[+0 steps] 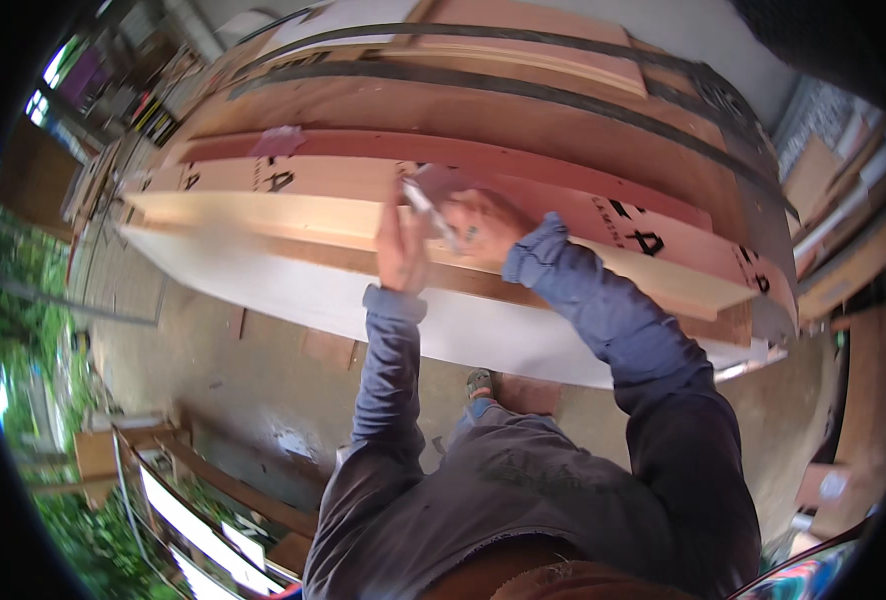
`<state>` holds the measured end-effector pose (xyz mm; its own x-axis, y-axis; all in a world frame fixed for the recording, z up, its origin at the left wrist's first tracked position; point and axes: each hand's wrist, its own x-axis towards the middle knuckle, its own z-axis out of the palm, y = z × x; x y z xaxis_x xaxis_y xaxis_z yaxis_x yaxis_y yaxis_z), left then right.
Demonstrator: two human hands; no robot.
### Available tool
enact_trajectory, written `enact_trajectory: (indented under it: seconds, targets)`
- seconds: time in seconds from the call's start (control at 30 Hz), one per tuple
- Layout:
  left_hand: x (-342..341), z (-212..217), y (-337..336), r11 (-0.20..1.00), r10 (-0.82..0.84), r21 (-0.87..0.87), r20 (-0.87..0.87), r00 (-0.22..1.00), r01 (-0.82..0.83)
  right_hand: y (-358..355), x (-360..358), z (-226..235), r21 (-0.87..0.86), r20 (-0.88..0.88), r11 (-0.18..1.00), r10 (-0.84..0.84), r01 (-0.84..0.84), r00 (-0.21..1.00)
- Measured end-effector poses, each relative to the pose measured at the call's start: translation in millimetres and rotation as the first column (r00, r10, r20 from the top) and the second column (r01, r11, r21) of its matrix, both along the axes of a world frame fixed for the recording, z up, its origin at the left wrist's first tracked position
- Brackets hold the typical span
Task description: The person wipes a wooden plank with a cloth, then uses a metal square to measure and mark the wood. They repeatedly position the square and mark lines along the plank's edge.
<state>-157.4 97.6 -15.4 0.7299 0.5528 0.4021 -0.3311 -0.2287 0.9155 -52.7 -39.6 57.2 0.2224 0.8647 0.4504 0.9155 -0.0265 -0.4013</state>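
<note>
A stack of long plywood sheets and boards point(523, 130) fills the upper half of the head view, with a pale board point(263, 215) along its near edge. My left hand point(400, 250) rests flat on that near edge. My right hand point(478, 225) sits just beside it on the boards, fingers closed around a thin pen-like marker point(431, 212) and a small pale scrap point(441, 182). Both forearms wear blue-grey sleeves.
A white sheet point(363, 310) juts out under the stack. Concrete floor point(243, 390) lies below with wood offcuts point(328, 348). Timber pieces and boards lean at right point(843, 240). A wooden frame point(203, 470) and greenery are at lower left.
</note>
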Motion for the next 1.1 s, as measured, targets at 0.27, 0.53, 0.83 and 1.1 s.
enact_trajectory:
  seconds: [0.27,0.53,0.83,1.1]
  targets:
    - [23,53,-40,0.566,-0.024,-0.62,0.646,0.763,0.543,-27,-46,52,0.3,-0.638,0.926,0.016,0.229,0.77]
    - [17,31,-131,0.551,-0.464,-0.463,0.522,0.716,0.695,-23,18,5,0.449,-0.578,0.841,0.016,0.301,0.816]
    - [67,74,-137,0.834,-0.495,-0.073,0.335,0.801,0.546,-104,27,65,0.235,-0.906,0.909,0.077,0.344,0.416]
    - [149,102,-94,0.678,-0.066,0.709,0.32,0.945,-0.193,-229,1,38,0.236,-0.79,0.935,0.025,0.266,0.613]
